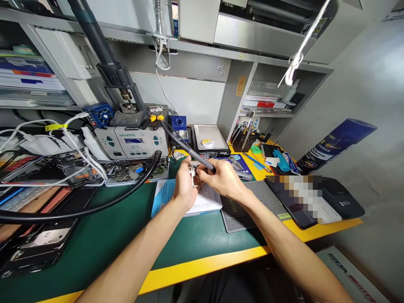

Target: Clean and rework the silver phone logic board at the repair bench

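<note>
My left hand (pixel 185 184) is closed around the edge of a small metal-framed part (pixel 195 173) with a coppery inner face, held above a white-and-blue booklet (pixel 206 201). Close against that part, my right hand (pixel 222 177) has its fingers pinched together, and whatever they hold is hidden. A dark grey tube (pixel 189 150) slants down from the yellow-tipped tools (pixel 157 118) to my right fingers. Its lower end meets them, but I cannot tell whether they grip it.
A grey station (pixel 134 143) with a display stands behind trays of circuit boards (pixel 135 170). A black hose (pixel 126 193) crosses the left side. Rightward are a perforated grey mat (pixel 240 223), a dark phone (pixel 292 202) and a tall blue spray can (pixel 336 145).
</note>
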Action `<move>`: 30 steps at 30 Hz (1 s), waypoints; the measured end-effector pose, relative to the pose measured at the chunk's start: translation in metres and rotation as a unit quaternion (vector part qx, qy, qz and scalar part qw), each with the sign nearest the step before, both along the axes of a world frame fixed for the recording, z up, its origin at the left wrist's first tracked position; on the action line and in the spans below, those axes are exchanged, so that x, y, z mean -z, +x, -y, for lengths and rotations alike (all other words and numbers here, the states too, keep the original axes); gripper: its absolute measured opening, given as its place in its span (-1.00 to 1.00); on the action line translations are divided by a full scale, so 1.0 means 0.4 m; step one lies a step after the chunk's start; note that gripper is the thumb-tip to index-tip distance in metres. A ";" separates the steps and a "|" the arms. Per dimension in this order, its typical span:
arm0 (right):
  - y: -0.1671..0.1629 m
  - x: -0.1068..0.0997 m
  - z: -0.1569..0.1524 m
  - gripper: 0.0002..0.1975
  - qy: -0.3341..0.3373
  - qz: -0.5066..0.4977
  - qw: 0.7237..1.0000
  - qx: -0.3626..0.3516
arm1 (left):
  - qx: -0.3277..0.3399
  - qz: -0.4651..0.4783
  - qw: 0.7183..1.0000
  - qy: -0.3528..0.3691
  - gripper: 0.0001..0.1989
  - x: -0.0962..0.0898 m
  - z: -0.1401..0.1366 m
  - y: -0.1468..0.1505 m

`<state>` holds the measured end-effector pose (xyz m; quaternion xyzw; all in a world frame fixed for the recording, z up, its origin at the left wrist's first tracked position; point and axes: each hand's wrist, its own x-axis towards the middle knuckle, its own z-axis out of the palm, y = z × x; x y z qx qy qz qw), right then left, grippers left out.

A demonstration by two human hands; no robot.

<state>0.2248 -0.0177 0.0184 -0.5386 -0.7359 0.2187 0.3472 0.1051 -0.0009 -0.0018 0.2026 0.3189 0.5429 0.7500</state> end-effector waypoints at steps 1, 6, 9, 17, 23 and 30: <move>0.000 -0.001 -0.001 -0.85 -0.001 -0.002 1.000 0.000 | 0.001 0.002 1.000 -0.001 -0.77 0.000 -0.001 0.000; -0.002 -0.004 -0.002 -0.84 -0.007 -0.011 1.000 -0.008 | 0.005 0.009 1.000 -0.008 -0.74 -0.005 -0.001 -0.002; -0.003 -0.003 -0.003 -0.85 -0.007 -0.017 1.000 -0.006 | 0.005 0.012 1.000 -0.010 -0.72 -0.007 0.000 -0.002; -0.001 0.000 -0.004 -0.85 -0.014 -0.047 0.999 -0.007 | 0.012 0.027 1.000 -0.009 -0.71 -0.006 -0.004 -0.005; -0.001 0.004 -0.004 -0.87 -0.041 -0.119 0.992 -0.006 | 0.026 0.027 0.999 -0.006 -0.68 -0.009 -0.005 -0.005; 0.054 -0.022 -0.022 -0.60 -0.109 -0.384 0.917 -0.008 | 0.078 0.020 0.997 0.010 -0.54 -0.010 -0.001 -0.026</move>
